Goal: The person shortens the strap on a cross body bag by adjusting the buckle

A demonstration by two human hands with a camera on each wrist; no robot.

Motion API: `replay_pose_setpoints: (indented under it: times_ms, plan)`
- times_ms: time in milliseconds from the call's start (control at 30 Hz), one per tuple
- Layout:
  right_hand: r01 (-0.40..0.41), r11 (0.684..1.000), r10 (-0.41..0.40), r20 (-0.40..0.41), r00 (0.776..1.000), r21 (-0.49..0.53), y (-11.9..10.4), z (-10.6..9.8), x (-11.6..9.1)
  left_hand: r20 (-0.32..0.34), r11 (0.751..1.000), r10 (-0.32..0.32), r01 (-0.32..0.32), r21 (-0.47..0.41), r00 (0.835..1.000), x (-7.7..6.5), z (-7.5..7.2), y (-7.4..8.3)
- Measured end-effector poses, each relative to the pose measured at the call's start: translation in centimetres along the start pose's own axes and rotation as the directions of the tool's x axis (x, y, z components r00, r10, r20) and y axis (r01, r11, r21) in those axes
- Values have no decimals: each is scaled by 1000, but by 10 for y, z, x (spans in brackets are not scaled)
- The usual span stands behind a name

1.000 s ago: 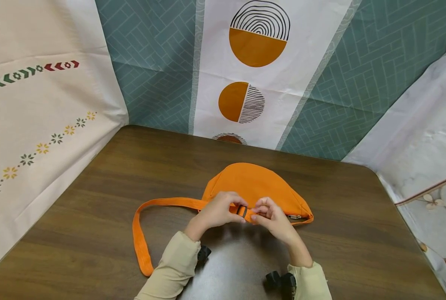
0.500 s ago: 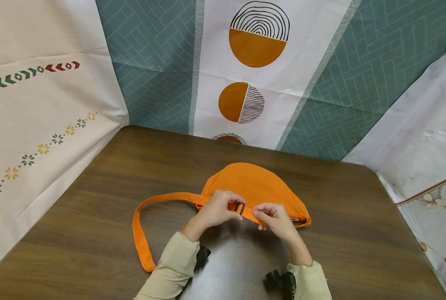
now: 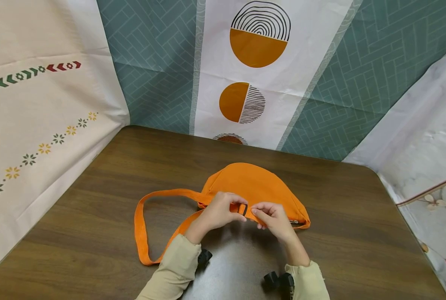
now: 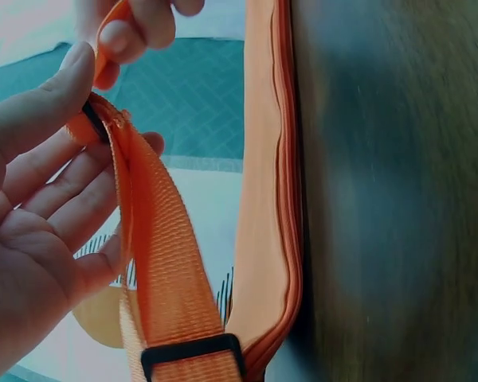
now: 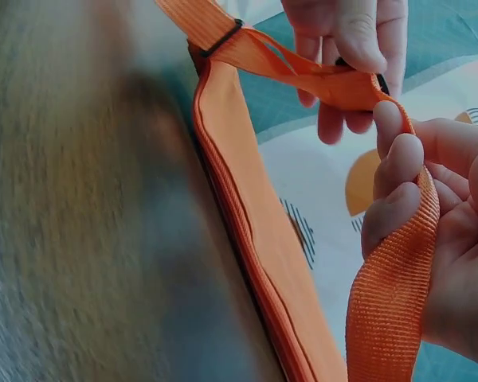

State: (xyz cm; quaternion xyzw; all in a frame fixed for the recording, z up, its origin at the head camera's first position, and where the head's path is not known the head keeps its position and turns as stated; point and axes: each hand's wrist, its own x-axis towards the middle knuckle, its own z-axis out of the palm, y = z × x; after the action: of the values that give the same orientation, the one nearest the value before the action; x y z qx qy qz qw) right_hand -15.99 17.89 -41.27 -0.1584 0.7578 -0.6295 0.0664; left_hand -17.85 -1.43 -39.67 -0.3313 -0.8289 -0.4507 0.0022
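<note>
An orange waist bag (image 3: 256,183) lies on the brown table, its zipped edge toward me. Its orange strap (image 3: 142,233) loops out to the left and runs back under my left forearm. My left hand (image 3: 220,210) pinches the strap at a black slider buckle (image 3: 245,209) between thumb and fingers. Just to the right, my right hand (image 3: 273,218) pinches the strap between thumb and curled fingers, and the webbing (image 5: 394,302) hangs down past its palm. A second black buckle (image 4: 193,352) sits farther along the strap in the left wrist view.
The wooden table (image 3: 95,200) spreads around the bag on all sides. A patterned teal and white cloth (image 3: 163,75) hangs behind it, with pale cloths at left and right. Black wrist cameras (image 3: 279,280) sit at both cuffs.
My right hand has moved slightly right and down from beside the buckle, now gripping the strap. The strap loop on the left has drawn up, and its lower part shows beside my left forearm.
</note>
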Motion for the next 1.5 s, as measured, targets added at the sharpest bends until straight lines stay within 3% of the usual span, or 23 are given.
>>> replay_pose_setpoints:
  times_ms: [300,600,767,1000,1167,1333,1500]
  plan:
    - [-56,996,53,40,998,74,0,5,0,-19,1000,22,-22,-12,1000,0,3,2]
    - [95,995,-85,225,971,-35,0,-16,-2,-27,998,34,-32,58,999,-2,-4,-1]
    - [85,995,-76,166,983,-45,1,-17,-4,-39,995,22,-18,102,999,-3,-4,-3]
    - [58,998,-57,63,996,-13,2,-9,-3,-33,999,6,-7,-43,999,-2,0,-5]
    - [61,998,-61,58,996,4,-1,-3,-2,-8,993,-17,16,-113,1000,-2,2,-1]
    - [48,998,-49,51,997,30,-7,3,-2,-11,993,-25,24,-113,1000,-1,5,4]
    - [78,996,-82,100,992,41,-1,-2,-1,-2,995,-35,35,-94,999,-1,4,4]
